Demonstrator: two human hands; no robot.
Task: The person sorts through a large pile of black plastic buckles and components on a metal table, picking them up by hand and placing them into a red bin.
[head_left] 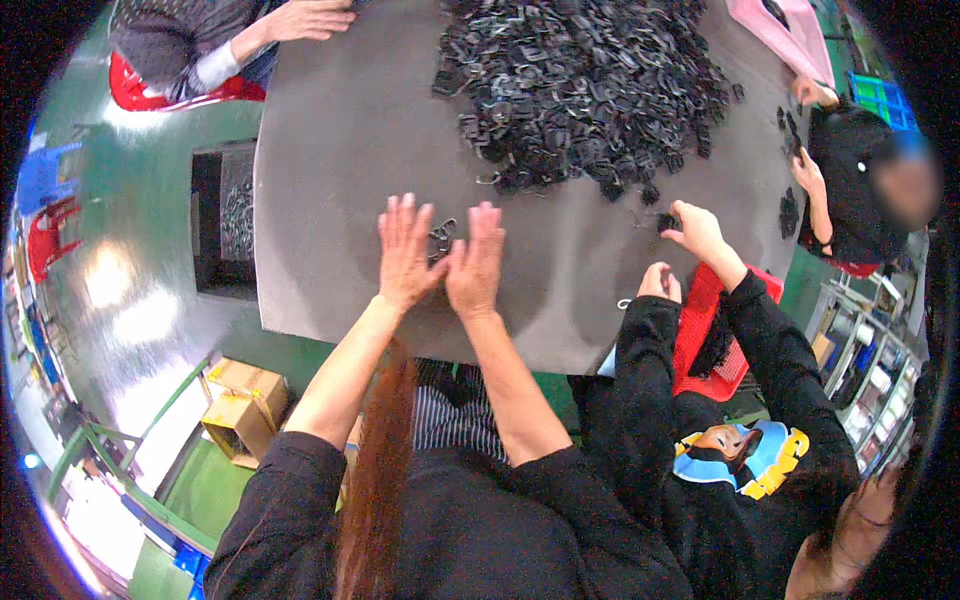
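Both of my hands are held over the grey table, palms down and fingers stretched out. My left hand (404, 256) has its thumb pointing in toward my right hand (476, 264), and the two almost meet at the thumbs. A few small black looped pieces (442, 236) show in the gap between my hands. Whether either palm touches the tabletop or covers more pieces is hidden. Beyond my hands lies a big heap of small black plastic pieces (600, 90), which look like buckles or clips.
At my right, a co-worker in black handles a small black piece above a red basket (712, 330). Another person (850, 180) sits at the right edge, by a pink tray (790, 35). A third person's hand (312, 18) rests at the far left. Cardboard boxes (245, 405) stand on the left.
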